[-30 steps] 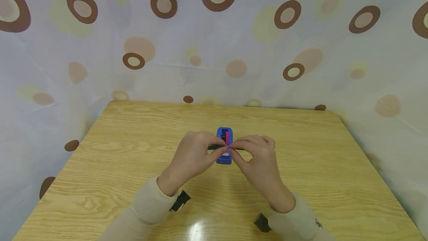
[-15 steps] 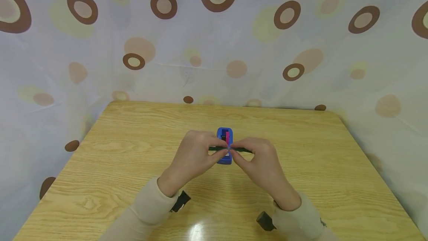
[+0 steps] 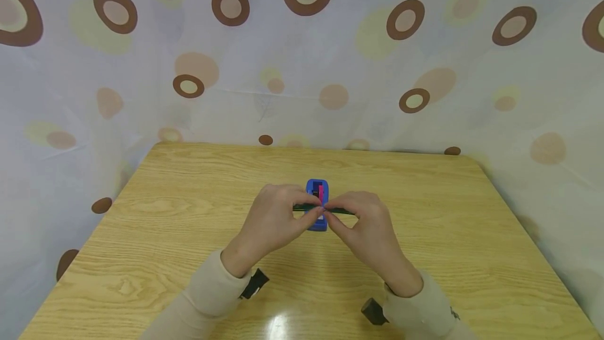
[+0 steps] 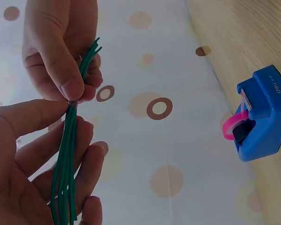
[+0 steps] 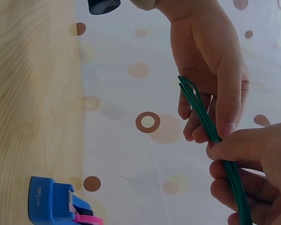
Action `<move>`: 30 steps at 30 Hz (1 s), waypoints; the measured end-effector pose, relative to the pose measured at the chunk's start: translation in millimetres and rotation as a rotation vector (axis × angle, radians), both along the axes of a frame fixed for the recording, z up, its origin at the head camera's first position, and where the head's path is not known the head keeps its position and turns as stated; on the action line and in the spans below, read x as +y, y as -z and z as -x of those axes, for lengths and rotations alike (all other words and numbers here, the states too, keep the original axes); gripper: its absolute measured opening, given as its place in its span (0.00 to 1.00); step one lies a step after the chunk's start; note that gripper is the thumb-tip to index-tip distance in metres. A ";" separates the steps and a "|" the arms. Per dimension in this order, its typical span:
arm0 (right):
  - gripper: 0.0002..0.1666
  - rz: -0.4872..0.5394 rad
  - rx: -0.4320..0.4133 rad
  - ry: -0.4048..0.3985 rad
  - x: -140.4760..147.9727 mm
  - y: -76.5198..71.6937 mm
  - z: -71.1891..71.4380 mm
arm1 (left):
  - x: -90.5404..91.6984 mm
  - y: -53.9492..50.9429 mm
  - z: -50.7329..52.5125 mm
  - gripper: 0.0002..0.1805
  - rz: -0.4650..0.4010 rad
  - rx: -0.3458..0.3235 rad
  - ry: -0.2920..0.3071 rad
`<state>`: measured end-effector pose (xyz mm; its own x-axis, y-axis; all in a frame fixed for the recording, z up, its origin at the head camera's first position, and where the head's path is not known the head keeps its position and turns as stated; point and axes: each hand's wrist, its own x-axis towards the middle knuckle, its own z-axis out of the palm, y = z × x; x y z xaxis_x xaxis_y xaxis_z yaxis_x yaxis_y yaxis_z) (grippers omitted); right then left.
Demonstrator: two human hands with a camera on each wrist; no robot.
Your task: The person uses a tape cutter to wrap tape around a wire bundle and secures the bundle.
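A bundle of thin green wires (image 4: 68, 159) is held up crosswise in front of me, between both hands. My left hand (image 3: 273, 219) pinches it between thumb and index finger, with the other fingers loosely curled behind the strands in the left wrist view. Right beside that grip, my right hand (image 3: 370, 222) pinches the same bundle, fingertips meeting those of the left. A small shiny patch shows at the meeting point; the fingertips mostly cover it. Beyond the hands, the blue tape dispenser (image 3: 317, 226) stands on the table, partly hidden in the head view.
The dispenser carries a roll with a pink core (image 4: 229, 125). Beneath lies a wood-grain table (image 3: 212, 172). A pale curtain (image 3: 302, 67) with brown and beige ovals hangs behind the table and along both sides.
My right hand has shifted slightly right, and its raised outer fingers have come down. More of the green bundle shows beside it. The left hand has stayed nearly still.
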<state>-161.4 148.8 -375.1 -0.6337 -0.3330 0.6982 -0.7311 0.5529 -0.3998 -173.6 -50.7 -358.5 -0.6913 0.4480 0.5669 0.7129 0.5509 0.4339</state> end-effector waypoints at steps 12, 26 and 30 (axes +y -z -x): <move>0.12 -0.010 0.066 0.005 -2.2 5.1 0.3 | 0.4 -0.9 -2.9 0.07 0.041 -0.140 -0.038; 0.11 -0.024 0.003 0.018 -1.3 2.0 -1.1 | 1.4 -1.2 -1.2 0.05 0.056 -0.099 -0.036; 0.09 -0.040 -0.010 0.030 0.3 -1.3 -2.6 | 2.1 -1.2 -0.9 0.05 0.065 -0.059 -0.038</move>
<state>-158.7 149.1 -373.8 -0.6507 -0.3414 0.6782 -0.7101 0.5900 -0.3844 -172.7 -48.6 -357.3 -0.7399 0.4550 0.4955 0.6650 0.6055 0.4371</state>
